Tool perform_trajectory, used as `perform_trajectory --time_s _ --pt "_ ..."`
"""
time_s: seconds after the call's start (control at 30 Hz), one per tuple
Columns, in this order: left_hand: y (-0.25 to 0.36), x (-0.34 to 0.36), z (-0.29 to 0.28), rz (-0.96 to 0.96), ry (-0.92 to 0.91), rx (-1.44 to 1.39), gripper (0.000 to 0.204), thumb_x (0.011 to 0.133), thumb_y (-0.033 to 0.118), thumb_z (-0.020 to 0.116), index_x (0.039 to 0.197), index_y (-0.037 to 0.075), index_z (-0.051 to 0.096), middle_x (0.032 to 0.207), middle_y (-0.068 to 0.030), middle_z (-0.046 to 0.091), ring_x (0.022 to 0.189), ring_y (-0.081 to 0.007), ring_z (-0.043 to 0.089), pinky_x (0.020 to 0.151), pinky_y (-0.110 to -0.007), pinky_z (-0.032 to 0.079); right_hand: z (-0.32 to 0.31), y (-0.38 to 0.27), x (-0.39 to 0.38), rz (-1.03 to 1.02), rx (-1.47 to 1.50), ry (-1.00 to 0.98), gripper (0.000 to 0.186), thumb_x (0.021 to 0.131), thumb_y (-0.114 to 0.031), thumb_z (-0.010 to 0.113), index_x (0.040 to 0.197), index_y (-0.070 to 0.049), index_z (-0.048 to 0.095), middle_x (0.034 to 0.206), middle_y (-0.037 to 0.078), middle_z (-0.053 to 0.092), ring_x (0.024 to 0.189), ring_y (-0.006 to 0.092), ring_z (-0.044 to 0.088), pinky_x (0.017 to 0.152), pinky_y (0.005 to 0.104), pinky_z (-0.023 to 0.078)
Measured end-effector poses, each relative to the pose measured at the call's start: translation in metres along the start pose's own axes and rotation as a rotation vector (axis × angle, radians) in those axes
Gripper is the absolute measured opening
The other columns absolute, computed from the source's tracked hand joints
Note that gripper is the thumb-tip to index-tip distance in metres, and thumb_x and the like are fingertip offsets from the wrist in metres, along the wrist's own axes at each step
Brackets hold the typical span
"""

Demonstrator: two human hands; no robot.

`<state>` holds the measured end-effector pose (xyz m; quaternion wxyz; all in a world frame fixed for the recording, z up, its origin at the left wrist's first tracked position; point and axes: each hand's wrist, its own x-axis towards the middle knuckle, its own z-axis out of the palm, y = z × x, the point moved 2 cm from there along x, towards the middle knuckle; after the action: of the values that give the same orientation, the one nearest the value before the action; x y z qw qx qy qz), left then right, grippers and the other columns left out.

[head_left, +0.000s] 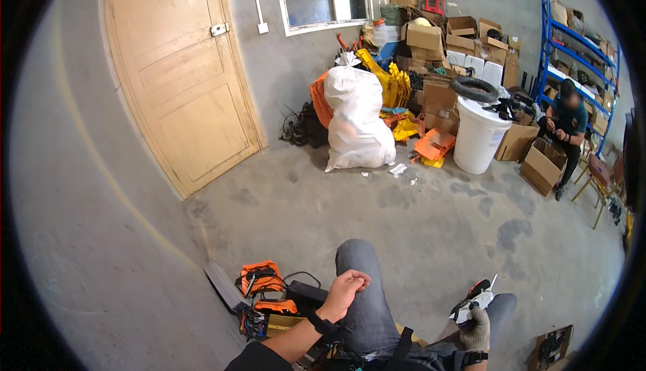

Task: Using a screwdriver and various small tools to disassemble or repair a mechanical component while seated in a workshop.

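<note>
My left hand [346, 293], bare and with a dark band at the wrist, hovers over my left thigh [369, 270] in grey trousers. Its fingers are curled together; whatever may be between them is too small to make out. On the right, my right hand [476, 334] wears a light knitted glove and grips a white plastic-looking part [473, 307] with dark patches. A thin white tip sticks up from its far end. Beyond this part shows a black and orange shoe [479, 287]. The part's underside is hidden by the glove.
Left of my leg lie orange tool cases [261, 277] with cables and a black box [307, 295]. A white sack [356, 115], a white bin [479, 135] and stacked cartons stand ahead. A seated co-worker [568, 119] handles something by a carton [542, 166]. An open box [550, 347] sits lower right.
</note>
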<state>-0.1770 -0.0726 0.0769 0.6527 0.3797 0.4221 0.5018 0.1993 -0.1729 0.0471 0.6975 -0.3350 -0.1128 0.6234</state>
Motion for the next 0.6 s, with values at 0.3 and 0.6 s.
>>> perform_trajectory --time_s 0.3,0.6 --pt "-0.002 0.009 0.022 0.01 -0.099 0.045 0.013 0.099 0.01 0.055 0.107 0.001 0.062 0.101 -0.0042 0.065 0.094 -0.0112 0.06 0.086 -0.026 0.047 0.015 -0.001 -0.003 -0.027 -0.011 0.031 0.012 0.085 -0.001 0.058 0.093 -0.005 0.049 0.081 0.002 0.052 0.073 0.0158 0.053 0.071 0.0315 0.048" --pt "-0.002 0.032 0.104 -0.051 -0.492 0.145 0.022 0.1 0.017 0.059 0.115 0.001 0.06 0.105 -0.0035 0.062 0.097 -0.0116 0.058 0.089 -0.028 0.048 0.001 0.0 0.006 -0.03 -0.02 0.04 0.011 0.085 -0.003 0.058 0.089 -0.006 0.049 0.082 0.004 0.053 0.074 0.0188 0.055 0.071 0.0347 0.051"
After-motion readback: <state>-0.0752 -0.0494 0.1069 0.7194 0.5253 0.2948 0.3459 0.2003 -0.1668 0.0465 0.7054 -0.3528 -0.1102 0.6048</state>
